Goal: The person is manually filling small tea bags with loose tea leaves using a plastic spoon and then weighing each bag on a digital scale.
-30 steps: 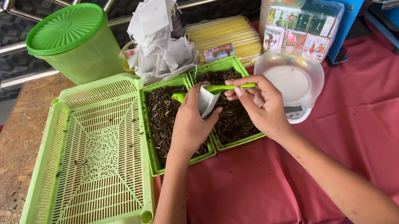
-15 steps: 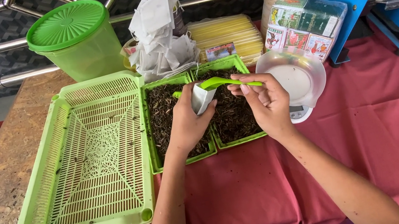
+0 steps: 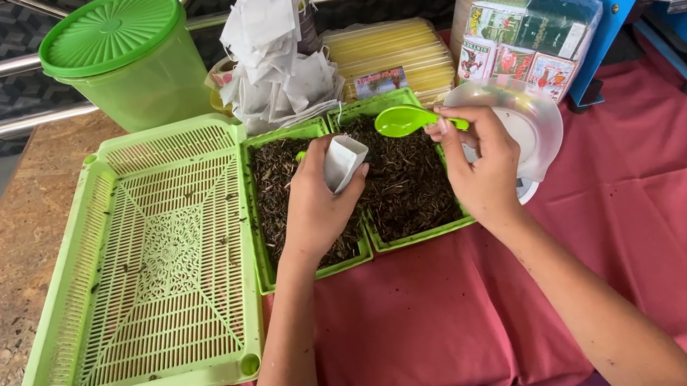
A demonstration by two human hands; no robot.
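A small white paper bag (image 3: 345,161) is held open by the left hand (image 3: 316,206), with the fingers closed around its lower part. The bag is kept just above the two small green trays (image 3: 358,183), which are full of dark dried leaves (image 3: 401,182). A green plastic spoon (image 3: 407,120) is gripped by its handle in the right hand (image 3: 479,164), with the fingers curled shut on it. The spoon's bowl is held just beside the bag's open top, a little to the right of it and not touching it. The bag looks very light, thin and soft, so it is likely to crush or tear if it is squeezed hard; it is best held gently by its sides, near the bottom, so the mouth stays open. The spoon looks light and stiff, and it is best held at the end of the handle. To the left of the small trays, a big green basket tray (image 3: 144,270) is seen. Behind the small trays, a pile of empty white bags (image 3: 277,52) and a green tub with a lid (image 3: 125,58) are seen. To the right of the small trays, a white scale (image 3: 525,123) is set on the red cloth (image 3: 667,206).
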